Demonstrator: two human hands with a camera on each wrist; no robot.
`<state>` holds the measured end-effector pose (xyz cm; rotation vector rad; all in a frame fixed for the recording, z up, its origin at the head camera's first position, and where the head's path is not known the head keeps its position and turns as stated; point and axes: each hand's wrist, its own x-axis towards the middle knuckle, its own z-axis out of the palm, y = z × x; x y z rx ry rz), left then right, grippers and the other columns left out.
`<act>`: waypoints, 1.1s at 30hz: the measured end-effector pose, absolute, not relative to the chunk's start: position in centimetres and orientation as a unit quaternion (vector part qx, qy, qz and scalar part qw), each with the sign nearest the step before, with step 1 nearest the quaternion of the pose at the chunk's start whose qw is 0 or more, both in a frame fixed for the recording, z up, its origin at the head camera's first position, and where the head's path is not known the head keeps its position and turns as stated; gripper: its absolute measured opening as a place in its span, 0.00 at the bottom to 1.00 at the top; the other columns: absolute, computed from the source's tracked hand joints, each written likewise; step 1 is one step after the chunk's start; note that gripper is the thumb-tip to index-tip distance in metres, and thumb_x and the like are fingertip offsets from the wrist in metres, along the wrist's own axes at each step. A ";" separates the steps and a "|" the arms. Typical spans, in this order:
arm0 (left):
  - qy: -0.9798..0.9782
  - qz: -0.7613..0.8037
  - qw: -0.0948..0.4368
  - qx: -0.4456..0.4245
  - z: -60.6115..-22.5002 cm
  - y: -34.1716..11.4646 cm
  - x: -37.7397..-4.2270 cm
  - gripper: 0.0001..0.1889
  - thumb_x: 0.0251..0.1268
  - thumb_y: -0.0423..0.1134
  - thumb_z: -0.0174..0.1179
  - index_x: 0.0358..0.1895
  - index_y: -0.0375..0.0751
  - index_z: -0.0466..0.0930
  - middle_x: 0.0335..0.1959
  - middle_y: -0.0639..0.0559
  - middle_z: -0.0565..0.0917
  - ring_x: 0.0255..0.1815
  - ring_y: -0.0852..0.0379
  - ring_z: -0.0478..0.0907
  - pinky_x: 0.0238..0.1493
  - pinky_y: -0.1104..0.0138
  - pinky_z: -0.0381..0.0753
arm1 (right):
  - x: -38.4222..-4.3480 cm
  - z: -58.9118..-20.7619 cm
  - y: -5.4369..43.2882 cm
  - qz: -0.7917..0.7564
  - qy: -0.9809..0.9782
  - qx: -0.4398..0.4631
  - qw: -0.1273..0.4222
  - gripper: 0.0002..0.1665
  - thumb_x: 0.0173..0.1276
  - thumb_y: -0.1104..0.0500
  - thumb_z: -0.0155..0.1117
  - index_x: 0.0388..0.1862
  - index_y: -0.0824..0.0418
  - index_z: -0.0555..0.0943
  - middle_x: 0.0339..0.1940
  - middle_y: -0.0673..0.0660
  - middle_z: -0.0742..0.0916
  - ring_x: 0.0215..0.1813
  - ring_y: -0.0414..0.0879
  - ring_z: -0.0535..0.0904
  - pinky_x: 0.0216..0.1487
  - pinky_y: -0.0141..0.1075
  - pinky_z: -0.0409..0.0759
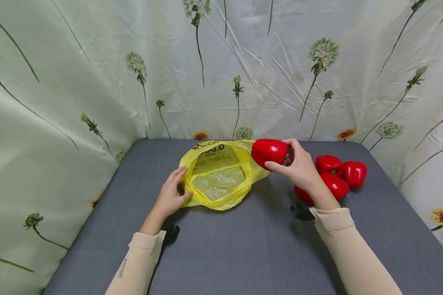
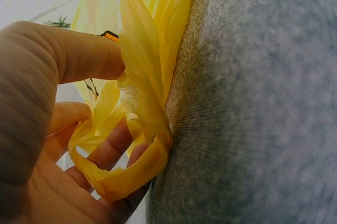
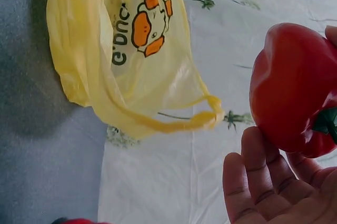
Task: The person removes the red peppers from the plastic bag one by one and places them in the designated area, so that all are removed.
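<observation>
A yellow plastic bag [image 1: 240, 196] stands with its mouth spread open on the grey table. My left hand [image 1: 170, 194] holds its left edge; in the left wrist view, fingers pass through the handle loop [image 2: 131, 179] and the thumb [image 2: 89, 56] touches the plastic. To the bag's right, my right hand [image 1: 299, 164] grips a red bell pepper [image 1: 268, 150] by its stem end, raised beside the bag's right rim. In the right wrist view this pepper [image 3: 295, 87] is apart from the bag's other handle [image 3: 200, 121]. No pepper shows inside the bag.
Several more red bell peppers [image 1: 355, 174] lie in a cluster at the right, partly behind my right forearm. A pale curtain [image 1: 214, 102] with dandelion prints hangs behind and beside the grey table [image 1: 229, 254]. Small black objects [image 1: 302, 212] show under both wrists.
</observation>
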<state>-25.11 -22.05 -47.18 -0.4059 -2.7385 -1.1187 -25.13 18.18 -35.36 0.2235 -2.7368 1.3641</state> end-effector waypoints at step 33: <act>-0.916 -0.376 0.069 -0.127 -47.1 -21.9 -25.0 0.46 0.61 0.32 0.74 0.82 0.32 0.64 0.84 0.39 0.65 0.61 0.41 0.79 0.66 0.45 0.76 | -23.4 -37.8 26.3 0.440 -0.895 -0.022 0.071 0.46 0.73 0.41 0.70 0.77 0.62 0.61 0.66 0.60 0.79 0.55 0.39 0.75 0.47 0.23 0.75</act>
